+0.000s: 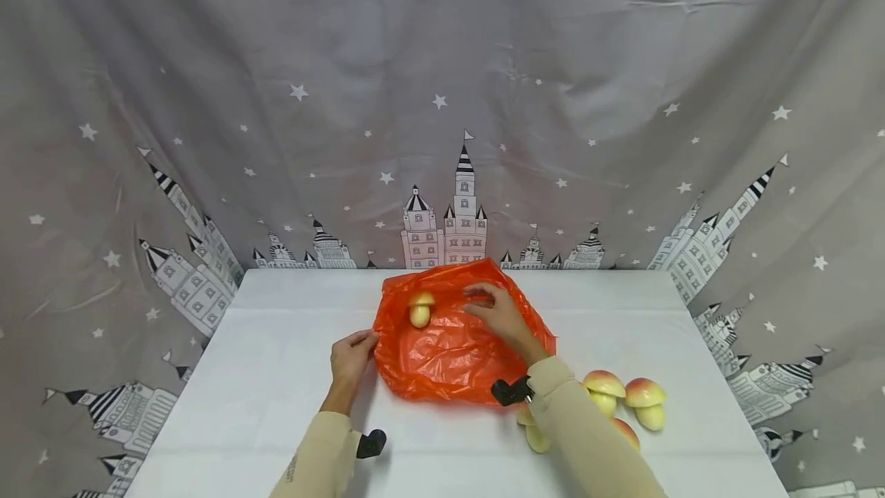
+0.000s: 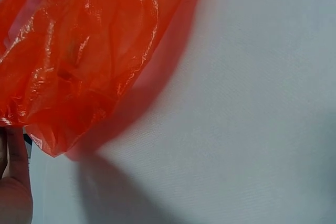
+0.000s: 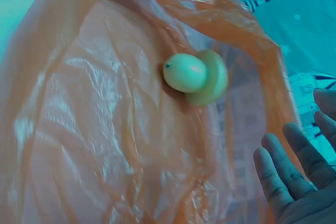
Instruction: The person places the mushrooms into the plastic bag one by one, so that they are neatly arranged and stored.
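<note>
A red plastic bag [image 1: 456, 360] lies spread open on the table, its mouth facing up. Inside, toward the back left, is a toy mushroom [image 1: 419, 310] with a yellow stem, seen closer as a toy mushroom [image 3: 191, 77] in the right wrist view. My left hand [image 1: 351, 363] pinches the bag's left rim between thumb and fingers. Over the bag's right part hovers my right hand [image 1: 501, 317], fingers loosely spread and holding nothing, to the right of the mushroom.
Several more red-and-yellow toy mushrooms [image 1: 646, 403] lie at the right front of the white table [image 1: 276, 344], partly hidden by the right sleeve [image 1: 588, 429]. A grey curtain [image 1: 332, 137] with castles and stars hangs behind the table's back edge.
</note>
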